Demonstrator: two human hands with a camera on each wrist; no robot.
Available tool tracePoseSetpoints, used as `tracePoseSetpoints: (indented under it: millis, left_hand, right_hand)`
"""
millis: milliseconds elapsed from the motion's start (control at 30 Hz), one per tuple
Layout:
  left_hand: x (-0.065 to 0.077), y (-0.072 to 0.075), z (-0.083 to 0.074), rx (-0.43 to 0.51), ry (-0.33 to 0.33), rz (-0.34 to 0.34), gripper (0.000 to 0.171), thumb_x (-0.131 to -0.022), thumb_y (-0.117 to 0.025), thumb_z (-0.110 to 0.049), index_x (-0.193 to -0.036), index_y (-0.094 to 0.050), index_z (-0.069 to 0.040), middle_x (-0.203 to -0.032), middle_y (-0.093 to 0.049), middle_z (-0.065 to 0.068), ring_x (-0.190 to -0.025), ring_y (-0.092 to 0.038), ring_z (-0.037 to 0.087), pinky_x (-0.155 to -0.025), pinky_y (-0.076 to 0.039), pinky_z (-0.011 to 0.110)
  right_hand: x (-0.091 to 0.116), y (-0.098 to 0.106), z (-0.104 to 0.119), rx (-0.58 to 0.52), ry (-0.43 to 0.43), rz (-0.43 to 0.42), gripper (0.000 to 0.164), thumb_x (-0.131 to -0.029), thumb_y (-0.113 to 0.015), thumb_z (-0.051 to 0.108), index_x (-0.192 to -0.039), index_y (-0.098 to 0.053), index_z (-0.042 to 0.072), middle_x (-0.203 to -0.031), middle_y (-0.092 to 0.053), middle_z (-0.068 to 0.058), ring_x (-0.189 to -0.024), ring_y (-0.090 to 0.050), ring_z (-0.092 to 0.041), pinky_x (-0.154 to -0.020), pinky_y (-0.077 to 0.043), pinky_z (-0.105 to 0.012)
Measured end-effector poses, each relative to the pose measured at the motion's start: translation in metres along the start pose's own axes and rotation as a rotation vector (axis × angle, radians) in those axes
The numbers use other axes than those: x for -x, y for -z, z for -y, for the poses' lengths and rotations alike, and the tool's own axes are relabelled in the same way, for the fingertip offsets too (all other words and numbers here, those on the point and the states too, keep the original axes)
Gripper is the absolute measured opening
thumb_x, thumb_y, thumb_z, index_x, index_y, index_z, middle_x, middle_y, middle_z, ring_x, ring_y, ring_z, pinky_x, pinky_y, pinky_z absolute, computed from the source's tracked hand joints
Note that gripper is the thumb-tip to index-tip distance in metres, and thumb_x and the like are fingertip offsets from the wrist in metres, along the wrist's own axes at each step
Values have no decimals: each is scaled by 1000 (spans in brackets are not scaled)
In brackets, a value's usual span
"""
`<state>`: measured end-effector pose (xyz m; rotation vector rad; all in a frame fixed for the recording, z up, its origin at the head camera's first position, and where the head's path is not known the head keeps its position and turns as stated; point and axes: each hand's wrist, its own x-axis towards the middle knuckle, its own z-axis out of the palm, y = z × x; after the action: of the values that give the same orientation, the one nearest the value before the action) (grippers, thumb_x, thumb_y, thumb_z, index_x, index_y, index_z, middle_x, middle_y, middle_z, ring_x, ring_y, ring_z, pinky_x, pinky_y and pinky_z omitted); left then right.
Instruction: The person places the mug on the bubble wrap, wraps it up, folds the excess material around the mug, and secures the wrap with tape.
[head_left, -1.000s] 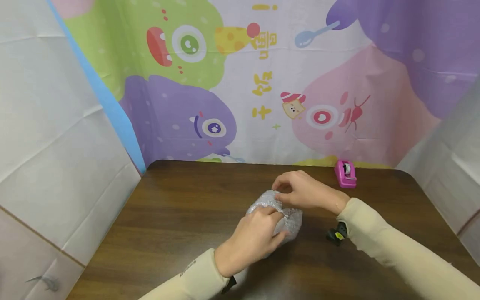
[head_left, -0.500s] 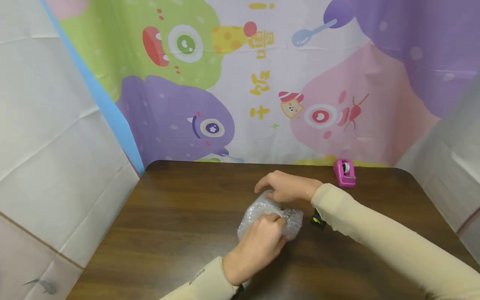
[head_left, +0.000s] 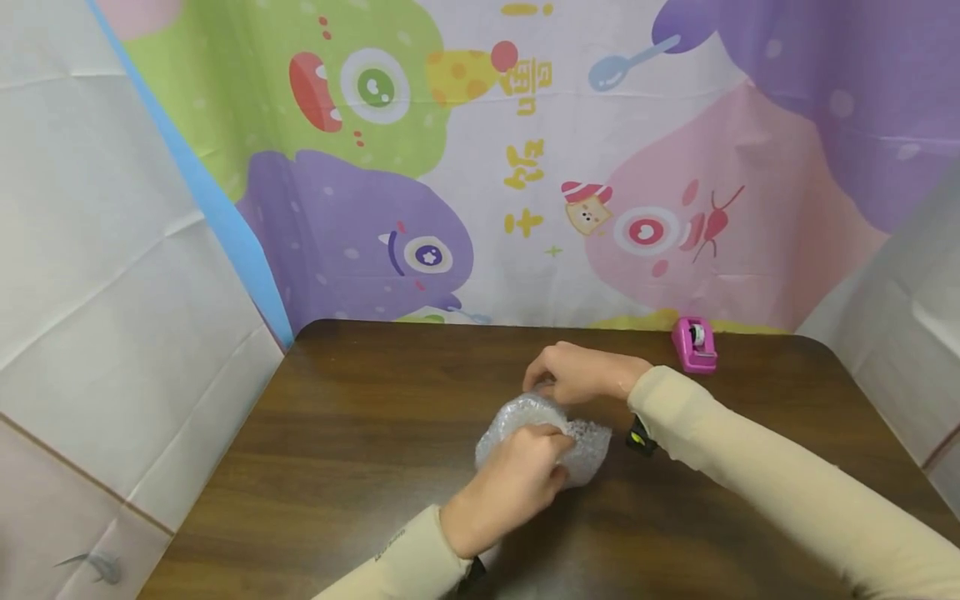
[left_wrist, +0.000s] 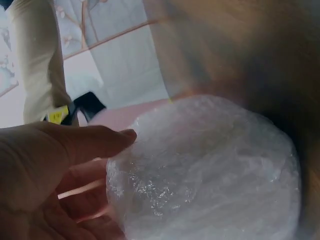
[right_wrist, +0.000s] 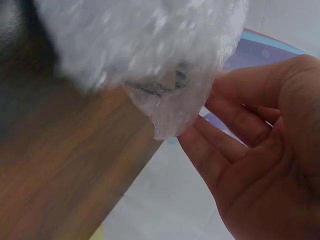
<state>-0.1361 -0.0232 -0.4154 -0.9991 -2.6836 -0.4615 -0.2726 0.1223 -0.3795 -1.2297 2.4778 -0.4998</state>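
A bundle of clear bubble wrap (head_left: pixel 591 454) sits near the middle of the table, its shape rounded. My left hand (head_left: pixel 513 479) grips its near side; in the left wrist view the thumb lies on one face of the bundle (left_wrist: pixel 210 170) and the fingers go behind. At the far edge, my right hand (head_left: pixel 581 372) pinches the wrap. The right wrist view shows its thumb and fingers (right_wrist: pixel 240 85) at a loose flap of the bubble wrap (right_wrist: pixel 175 117). Something partly dark shows through the film there; I cannot tell what it is.
A pink tape dispenser (head_left: pixel 696 346) stands at the back right of the dark wooden table (head_left: pixel 360 417). Behind the table hangs a cartoon-printed curtain (head_left: pixel 525 275), with pale tiled-pattern sheets (head_left: pixel 112 275) at the sides.
My right hand has moved left and taken hold of the wrap's far edge. The bundle has turned, and its rounded part now shows farther left beside my left hand.
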Motion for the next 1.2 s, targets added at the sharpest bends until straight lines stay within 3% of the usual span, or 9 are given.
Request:
tracePoseSetpoints:
  millis: [167, 367, 567, 800, 1000, 1100, 1200]
  left_hand:
    - [3, 5, 11, 71, -9, 42, 20, -80, -79, -1, -98, -76, -10, -91, -73, -2, -86, -67, 7, -74, -54, 17]
    - [11, 9, 26, 20, -26, 6, 26, -74, -76, 2, -94, -79, -14, -87, -76, -5, -84, -68, 15, -76, -56, 28]
    - [16, 13, 38, -5, -21, -23, 35, -73, -70, 8, -99, -80, -14, -93, -78, -4, -96, -69, 21, -89, -57, 35]
    - [18, 16, 51, 70, 7, 21, 35, -80, -62, 15, -100, -75, -12, -110, -75, 4, -130, -62, 30, -94, -59, 39]
    - [17, 18, 65, 18, -157, 8, 32, -84, -59, 14, -102, -74, -7, -116, -74, 5, -135, -58, 34, -118, -41, 43]
    - [18, 20, 72, 20, -224, 29, 22, -88, -69, 1, -107, -75, -6, -118, -74, 4, -134, -60, 31, -118, -41, 38]
    - [18, 21, 76, 40, -249, 62, 23, -92, -77, -16, -114, -76, -8, -120, -75, 3, -135, -59, 30, -118, -41, 42]
  right_hand:
    - [8, 0, -6, -18, -65, 3, 20, -95, -65, 3, -106, -78, 13, -103, -76, 1, -82, -66, -9, -73, -57, -28]
    - [24, -1, -9, 13, -89, -34, 14, -93, -68, 5, -103, -78, 8, -94, -75, 0, -74, -62, -8, -68, -55, -27]
    - [44, -4, -9, 28, -132, -59, 8, -95, -72, 12, -99, -77, 8, -93, -75, 0, -75, -63, -7, -70, -56, -28]
    - [64, -11, -3, -53, -162, -92, 8, -95, -72, 13, -92, -75, 7, -77, -71, 3, -60, -60, -4, -59, -53, -23]
    - [75, -18, 2, -189, -214, -100, 9, -96, -72, 13, -93, -73, 4, -76, -71, 0, -54, -65, -10, -52, -55, -23]
    - [78, -22, 1, -224, -209, -120, 10, -95, -73, 13, -95, -72, 3, -82, -73, -3, -57, -67, -10, -54, -56, -22]
    - [81, -25, -4, -263, -193, -146, 15, -91, -78, 12, -97, -71, 0, -84, -73, -5, -61, -67, -9, -56, -57, -22]
